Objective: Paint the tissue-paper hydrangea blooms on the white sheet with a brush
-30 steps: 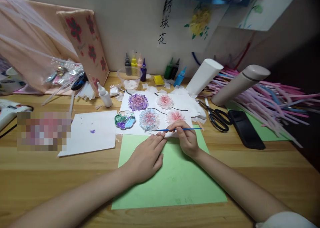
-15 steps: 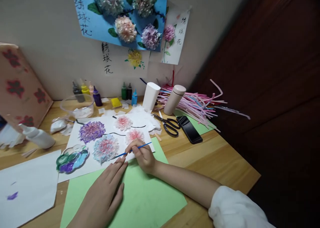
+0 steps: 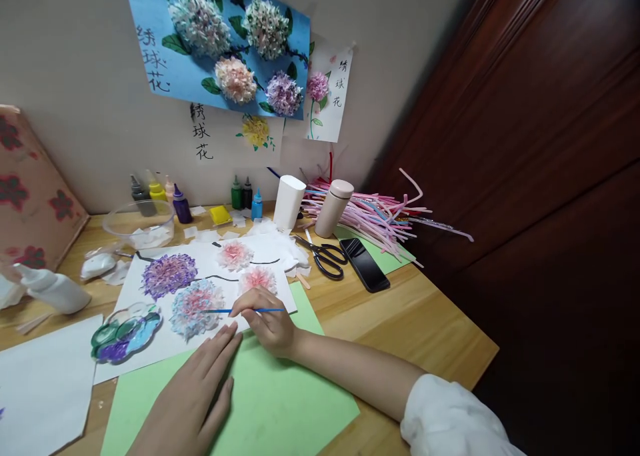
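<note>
Fingers of right hand [image 3: 270, 329] clamped on blue paintbrush [image 3: 225, 311]; bristle end points left, over blue-and-pink flower [image 3: 195, 304]. Contact with petals: cannot tell. Left hand [image 3: 187, 399] palm down, fingers extended and close together, thumb apart, fingertips at near edge of white paper sheet [image 3: 155, 351]. Flower sits on this sheet, right of paint palette [image 3: 127, 334], near purple flower [image 3: 170, 275]. Green paper [image 3: 290, 396] lies partly under the sheet. Black-handled scissors [image 3: 331, 267] and smartphone [image 3: 365, 265] side by side, farther right.
</note>
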### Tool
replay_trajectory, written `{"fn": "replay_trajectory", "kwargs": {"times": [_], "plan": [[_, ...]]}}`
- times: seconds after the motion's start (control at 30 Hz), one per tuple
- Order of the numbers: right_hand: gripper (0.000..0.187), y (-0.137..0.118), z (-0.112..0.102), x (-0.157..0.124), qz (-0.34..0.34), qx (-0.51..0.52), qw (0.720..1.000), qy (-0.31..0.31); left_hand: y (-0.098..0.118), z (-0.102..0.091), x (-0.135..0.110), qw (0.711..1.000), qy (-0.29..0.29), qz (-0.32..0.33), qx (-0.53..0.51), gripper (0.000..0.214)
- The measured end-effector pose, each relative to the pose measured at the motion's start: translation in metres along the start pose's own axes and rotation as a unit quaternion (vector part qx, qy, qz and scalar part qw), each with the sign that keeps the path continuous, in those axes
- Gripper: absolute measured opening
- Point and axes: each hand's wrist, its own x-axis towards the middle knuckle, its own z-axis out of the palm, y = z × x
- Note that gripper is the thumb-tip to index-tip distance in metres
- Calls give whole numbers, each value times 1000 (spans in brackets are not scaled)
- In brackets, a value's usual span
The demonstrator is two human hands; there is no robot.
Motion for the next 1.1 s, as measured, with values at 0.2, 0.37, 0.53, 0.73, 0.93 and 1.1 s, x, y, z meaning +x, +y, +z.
{"fn": "replay_trajectory", "kwargs": {"times": [0.2,0.37,0.53,0.73,0.93,1.1], "plan": [[25,-4,1,-5,-18,6,999,34,4,-4,0,999,-25,-15,-35,59],[21,-10,8,-4,-29,25,997,61,9,-11,1,996,-35,-26,-83,54],[15,-17,27,20,-19,3,1000,-15,16,-23,5,979,-55,-52,-187,44],[13,-22,59,47,-53,-18,994,-96,15,-19,4,977,-54,-54,-201,26],[12,-24,76,56,-50,-59,984,-163,14,-14,0,986,-63,-44,-147,19],[15,-25,73,53,-18,-44,989,-138,14,-15,1,984,-55,-43,-161,19]]}}
